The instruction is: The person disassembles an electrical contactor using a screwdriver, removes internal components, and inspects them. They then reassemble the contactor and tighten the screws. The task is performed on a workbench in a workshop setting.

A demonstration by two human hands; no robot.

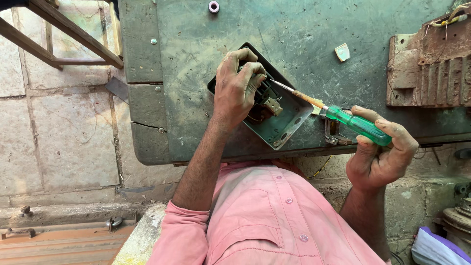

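A small electrical part, dark with a beige block on one side, sits inside a shallow grey-green rectangular box that lies tilted near the front edge of the worn green tabletop. The left hand comes down over the far corner of the box, its fingers clenched around the dark part and covering much of it, so its full shape cannot be made out. The metal tip of a screwdriver reaches into the box from the right and meets the part just beside the left fingers. The right hand grips the tool's clear green handle, thumb on top and fingers curled beneath, hanging just past the tabletop's front edge.

Right of the box, under the screwdriver shaft, a small metal bracket sits at the tabletop's edge. Farther right of the box stands a rusty ribbed metal casting with thin wires trailing over its top. A small pale square chip lies beyond the box to the right, and a white ring lies well beyond it at the far edge. Left of the box, past the tabletop's side, are stone floor slabs and a wooden frame. The pink shirt fills the space nearer than the box.
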